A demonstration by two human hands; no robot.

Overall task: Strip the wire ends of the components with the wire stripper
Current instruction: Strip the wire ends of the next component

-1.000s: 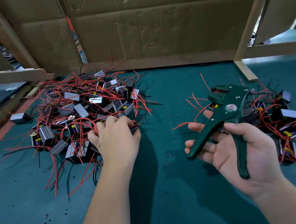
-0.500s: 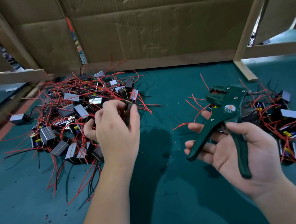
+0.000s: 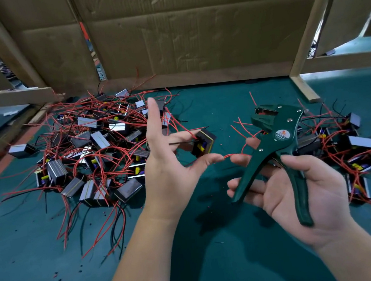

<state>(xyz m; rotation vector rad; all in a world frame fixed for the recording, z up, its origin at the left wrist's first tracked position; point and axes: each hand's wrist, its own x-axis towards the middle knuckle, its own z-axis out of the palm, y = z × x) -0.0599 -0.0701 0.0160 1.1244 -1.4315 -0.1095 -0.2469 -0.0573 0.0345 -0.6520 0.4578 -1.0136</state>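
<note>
Left hand fingers: index straight up, thumb and the lower fingers clamped on a small black box-shaped component with yellow plastic inserts, held in the air just past the fingertips. A thin red wire runs from the left thumb tip across to the right fingertips. A short black lead sticks out sideways behind the left fingers.

Right hand fingers are curled round the handles of a dark green metal wire stripper. Handles are spread, head open, and it sits above the right fingertips with no wire in it yet.

Risks:
- The red wire is floppy and could miss the head or go in too deep, so too much gets stripped or strands get nicked.
- The grip on the component looks light, so the squeeze could tug it out.
- The black lead may snag on fingers.

Outward: a tangled pile of the same black components with red wires lies beyond the left fingers and a smaller pile beyond the right, both on the teal felt table. Stray leads from both reach toward the hands and could catch. Dark and red specks dot the table. A brown cardboard wall and a pale wooden post stand behind.
</note>
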